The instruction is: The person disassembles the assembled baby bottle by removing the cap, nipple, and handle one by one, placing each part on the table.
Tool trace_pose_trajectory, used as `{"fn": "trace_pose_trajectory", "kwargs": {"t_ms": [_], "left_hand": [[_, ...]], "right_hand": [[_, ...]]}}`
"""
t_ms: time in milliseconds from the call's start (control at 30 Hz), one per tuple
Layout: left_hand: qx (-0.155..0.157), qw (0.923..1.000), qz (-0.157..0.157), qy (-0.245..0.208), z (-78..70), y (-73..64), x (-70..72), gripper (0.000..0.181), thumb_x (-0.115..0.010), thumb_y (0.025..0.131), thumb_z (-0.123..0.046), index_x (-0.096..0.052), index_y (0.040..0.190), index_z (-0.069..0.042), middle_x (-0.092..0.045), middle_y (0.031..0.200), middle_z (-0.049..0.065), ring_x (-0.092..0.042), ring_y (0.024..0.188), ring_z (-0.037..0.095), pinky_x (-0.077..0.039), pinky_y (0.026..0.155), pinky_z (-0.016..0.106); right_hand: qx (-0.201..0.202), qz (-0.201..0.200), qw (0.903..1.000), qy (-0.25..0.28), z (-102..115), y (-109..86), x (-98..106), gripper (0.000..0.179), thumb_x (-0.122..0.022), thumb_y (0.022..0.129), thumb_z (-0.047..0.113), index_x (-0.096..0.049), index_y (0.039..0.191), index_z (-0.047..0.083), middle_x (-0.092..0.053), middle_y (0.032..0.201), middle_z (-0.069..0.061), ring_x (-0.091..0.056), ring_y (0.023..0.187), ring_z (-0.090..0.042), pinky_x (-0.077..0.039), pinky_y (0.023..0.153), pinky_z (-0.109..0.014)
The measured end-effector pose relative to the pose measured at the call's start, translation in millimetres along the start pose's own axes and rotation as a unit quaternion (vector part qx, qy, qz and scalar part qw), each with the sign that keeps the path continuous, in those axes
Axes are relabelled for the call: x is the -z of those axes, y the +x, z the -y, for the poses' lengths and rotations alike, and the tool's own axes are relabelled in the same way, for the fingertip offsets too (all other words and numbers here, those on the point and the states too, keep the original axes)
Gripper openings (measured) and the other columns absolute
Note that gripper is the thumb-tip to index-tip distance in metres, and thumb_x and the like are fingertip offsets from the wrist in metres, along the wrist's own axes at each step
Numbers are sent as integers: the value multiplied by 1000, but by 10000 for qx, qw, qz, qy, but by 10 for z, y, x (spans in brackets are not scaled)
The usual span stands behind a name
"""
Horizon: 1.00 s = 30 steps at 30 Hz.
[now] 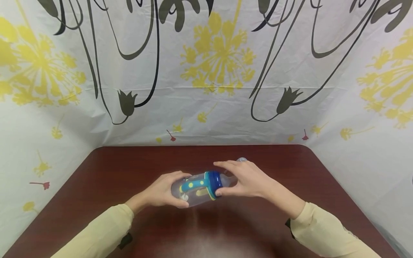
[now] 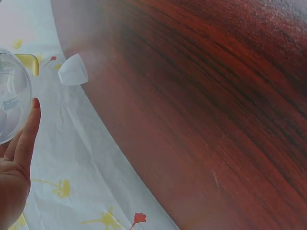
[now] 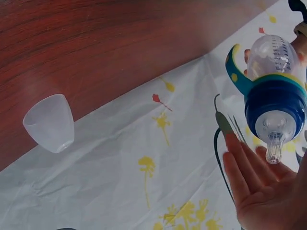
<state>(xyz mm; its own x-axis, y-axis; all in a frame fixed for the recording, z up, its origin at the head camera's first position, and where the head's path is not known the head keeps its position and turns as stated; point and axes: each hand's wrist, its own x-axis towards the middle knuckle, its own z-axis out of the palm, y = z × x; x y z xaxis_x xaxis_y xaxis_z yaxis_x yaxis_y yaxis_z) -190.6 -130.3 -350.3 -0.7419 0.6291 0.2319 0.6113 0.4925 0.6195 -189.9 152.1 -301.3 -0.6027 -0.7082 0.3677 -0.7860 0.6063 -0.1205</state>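
A clear baby bottle [image 1: 190, 191] lies almost sideways above the table, its nipple end to the right. It has a dark blue collar [image 3: 274, 103], teal handles with yellow dots and a clear nipple [image 3: 274, 148]. My left hand [image 1: 162, 190] grips the bottle's body near the base, thumb in front and fingers behind. Spread around the nipple end is my right hand [image 1: 246, 179], its thumb at the collar's lower edge and its fingers extended above and beyond. The right wrist view shows those fingers [image 3: 247, 165] straight, beside the nipple.
A translucent dome-shaped cap [image 3: 50, 122] stands on the brown table [image 1: 145, 161] near its far edge, mostly hidden behind the right hand in the head view. White sheeting [image 1: 193, 107] with yellow and grey flower prints hangs at the back and sides.
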Motion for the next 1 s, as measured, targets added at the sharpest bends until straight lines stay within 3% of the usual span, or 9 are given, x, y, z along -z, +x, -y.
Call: {"fn": "trace_pose_trajectory", "kwargs": {"t_ms": [233,533,833,1000], "left_hand": [[-9,10000,21,-94,4,16,-23,66,-74,63,-44,-49,119,-19,-51,95,-12,-50,83,9,-45,63,26],[-129,9999,35,-27,-3,26,-14,66,-74,64,-44,-50,119,-16,-51,93,-12,-50,81,8,-45,63,25],[-38,9998,93,-170,-7,28,-4,66,-73,64,-42,-50,119,-14,-51,94,-11,-50,81,9,-45,64,26],[-53,9996,78,-258,1,28,-9,65,-73,64,-41,-51,118,-14,-52,94,-10,-50,82,10,-45,64,26]], "right_hand": [[-316,599,9954,670,2,15,-13,69,-51,71,67,-54,117,15,-57,82,14,-49,67,1,-42,57,-18],[-101,620,9950,772,7,30,3,73,-55,70,65,-52,120,11,-59,92,10,-51,73,1,-43,62,-19],[539,277,9979,219,6,-10,4,75,-64,69,56,-48,124,9,-59,105,0,-56,88,-9,-47,70,-27],[1143,-196,9932,-125,-36,-28,-25,77,-62,68,59,-48,124,8,-58,107,-2,-56,93,-12,-46,74,-29]]}}
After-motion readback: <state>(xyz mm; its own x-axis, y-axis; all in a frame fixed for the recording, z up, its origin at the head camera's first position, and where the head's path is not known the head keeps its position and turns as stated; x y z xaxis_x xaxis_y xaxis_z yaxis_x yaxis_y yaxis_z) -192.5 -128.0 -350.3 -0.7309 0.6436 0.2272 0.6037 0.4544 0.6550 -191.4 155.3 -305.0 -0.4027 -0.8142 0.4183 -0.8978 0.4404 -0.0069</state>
